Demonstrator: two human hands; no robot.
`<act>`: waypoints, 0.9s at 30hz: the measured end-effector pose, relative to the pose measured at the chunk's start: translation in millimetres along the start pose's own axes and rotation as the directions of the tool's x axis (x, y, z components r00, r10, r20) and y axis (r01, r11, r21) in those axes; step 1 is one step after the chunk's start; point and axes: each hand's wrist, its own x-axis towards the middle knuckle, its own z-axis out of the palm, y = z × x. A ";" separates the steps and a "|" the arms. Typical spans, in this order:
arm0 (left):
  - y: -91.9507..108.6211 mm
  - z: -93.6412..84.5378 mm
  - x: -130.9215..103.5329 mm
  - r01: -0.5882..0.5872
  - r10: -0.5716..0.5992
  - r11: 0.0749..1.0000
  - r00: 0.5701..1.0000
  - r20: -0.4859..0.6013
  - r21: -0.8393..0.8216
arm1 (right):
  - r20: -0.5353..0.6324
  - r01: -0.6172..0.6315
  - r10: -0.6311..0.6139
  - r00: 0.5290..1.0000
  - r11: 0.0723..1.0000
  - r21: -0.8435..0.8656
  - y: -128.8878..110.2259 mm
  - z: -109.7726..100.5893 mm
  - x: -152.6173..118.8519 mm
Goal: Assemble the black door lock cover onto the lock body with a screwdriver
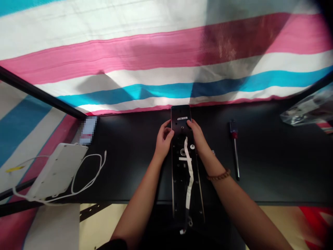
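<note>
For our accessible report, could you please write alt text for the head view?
A person's left hand and right hand hold a long black panel with a white-wrapped cable at a black table. A screwdriver lies to the right.

A brown bracelet [220,176], seemingly of rounded beads, circles the right forearm [244,201]; on its far side, the right hand [197,133] is bare. Well to the left of the bracelet, the left hand [164,137] and left forearm [143,194] are bare down to a black sleeve [114,245]. Nearer the body than the bracelet shows a black garment [157,232], its details lost in shadow.
</note>
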 end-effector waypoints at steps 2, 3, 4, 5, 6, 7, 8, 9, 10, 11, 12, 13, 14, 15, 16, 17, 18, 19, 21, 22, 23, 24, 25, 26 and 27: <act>-1.1 0.1 0.3 -0.009 0.009 1.000 1.000 0.000 -0.007 | 0.008 0.015 -0.015 1.000 1.000 0.001 -0.2 0.3 0.5; -1.7 0.2 0.5 -0.017 0.017 1.000 1.000 -0.002 -0.007 | 0.015 0.022 -0.022 1.000 1.000 0.003 -0.2 0.4 0.6; -2.1 0.4 0.6 -0.024 0.024 1.000 1.000 -0.004 -0.005 | 0.024 0.029 -0.029 0.999 1.000 0.005 -0.1 0.4 0.7; -2.5 0.5 0.6 -0.032 0.032 0.999 0.999 -0.005 -0.003 | 0.033 0.036 -0.037 0.999 0.999 0.009 0.3 0.2 0.8; -2.8 0.7 0.6 -0.039 0.039 0.999 0.999 -0.004 -0.001 | 0.046 0.044 -0.045 0.998 0.999 0.014 0.9 0.0 0.9; -3.0 0.8 0.5 -0.042 0.042 0.999 0.999 0.001 -0.002 | 0.058 0.053 -0.054 0.997 0.998 0.019 1.6 -0.4 1.0; -3.1 0.9 0.4 -0.041 0.041 0.999 0.999 0.006 -0.006 | 0.070 0.063 -0.065 0.995 0.998 0.025 2.4 -0.9 1.0; -3.1 0.9 0.2 -0.040 0.040 0.999 0.999 0.010 -0.011 | 0.078 0.073 -0.075 0.994 0.997 0.032 3.2 -1.5 1.1; -2.9 1.0 0.1 -0.038 0.039 0.999 0.999 0.012 -0.016 | 0.088 0.081 -0.084 0.993 0.996 0.037 3.8 -2.0 1.1; -2.7 1.1 -0.1 -0.037 0.038 0.999 0.999 0.012 -0.016 | 0.095 0.088 -0.092 0.991 0.995 0.042 4.2 -2.5 1.0; -2.3 1.1 -0.2 -0.038 0.038 0.999 0.999 0.013 -0.013 | 0.101 0.095 -0.099 0.990 0.994 0.048 4.4 -2.9 0.9; -1.9 1.2 -0.4 -0.041 0.041 0.999 0.999 0.014 -0.010 | 0.110 0.099 -0.104 0.988 0.994 0.055 4.4 -3.3 0.7; -1.4 1.3 -0.6 -0.042 0.043 0.999 0.999 0.017 -0.006 | 0.117 0.103 -0.109 0.987 0.993 0.061 4.2 -3.4 0.4; -0.8 1.4 -0.8 -0.042 0.042 0.999 0.999 0.022 -0.004 | 0.123 0.107 -0.114 0.986 0.992 0.066 3.8 -3.5 0.1; -0.3 1.5 -1.1 -0.042 0.042 0.999 0.999 0.027 -0.006 | 0.126 0.110 -0.118 0.985 0.991 0.070 3.4 -3.4 -0.2; 0.2 1.7 -1.4 -0.042 0.042 0.999 0.999 0.033 -0.011 | 0.126 0.113 -0.122 0.984 0.991 0.073 2.9 -3.2 -0.6; 0.6 1.8 -1.7 -0.043 0.044 0.999 0.998 0.041 -0.017 | 0.127 0.116 -0.124 0.984 0.991 0.072 2.3 -2.9 -1.0; 0.8 2.0 -2.0 -0.046 0.047 0.999 0.998 0.047 -0.021 | 0.128 0.118 -0.127 0.984 0.991 0.070 1.6 -2.5 -1.4; 0.6 2.2 -2.5 -0.054 0.055 0.998 0.997 0.056 -0.028 | 0.129 0.122 -0.130 0.983 0.990 0.063 0.3 -1.6 -2.2; 0.2 2.3 -2.6 -0.055 0.057 0.998 0.997 0.059 -0.030 | 0.130 0.123 -0.130 0.983 0.991 0.059 -0.3 -1.2 -2.6; -0.3 2.2 -2.7 -0.057 0.059 0.998 0.996 0.063 -0.032 | 0.131 0.125 -0.131 0.983 0.991 0.056 -0.9 -0.7 -3.1; -0.8 2.1 -2.6 -0.059 0.062 0.998 0.996 0.066 -0.036 | 0.132 0.127 -0.133 0.982 0.990 0.055 -1.5 -0.3 -3.5; -1.4 2.0 -2.5 -0.063 0.066 0.997 0.995 0.071 -0.041 | 0.133 0.131 -0.138 0.981 0.990 0.057 -2.1 0.1 -4.0; -1.7 1.7 -2.4 -0.066 0.069 0.997 0.995 0.077 -0.045 | 0.136 0.136 -0.143 0.980 0.989 0.060 -2.8 0.5 -4.7; -1.8 1.5 -2.4 -0.068 0.072 0.996 0.994 0.082 -0.050 | 0.141 0.140 -0.147 0.979 0.988 0.061 -3.6 0.9 -5.5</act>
